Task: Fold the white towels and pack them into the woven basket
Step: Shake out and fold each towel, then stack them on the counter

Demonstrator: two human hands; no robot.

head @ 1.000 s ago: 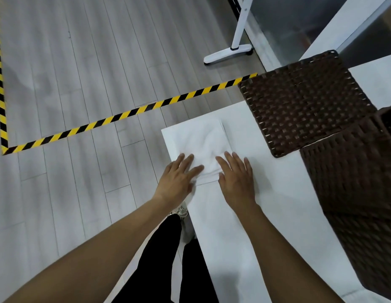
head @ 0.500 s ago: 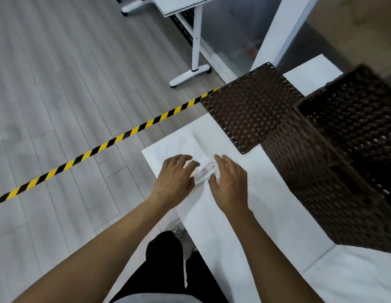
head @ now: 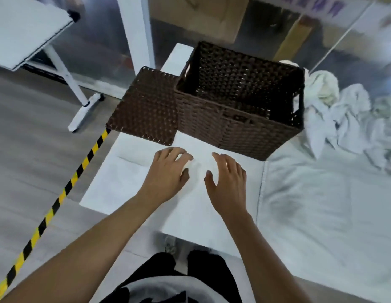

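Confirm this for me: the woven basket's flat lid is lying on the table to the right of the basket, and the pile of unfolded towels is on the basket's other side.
Wrong on the sides. In the head view the flat lid lies to the left of the woven basket, touching its left wall, and the pile of unfolded towels sits to the basket's right. Both are on the table.

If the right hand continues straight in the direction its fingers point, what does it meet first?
Probably the near wall of the dark brown woven basket. The right hand points up and slightly left over bare white table; its height is unclear.
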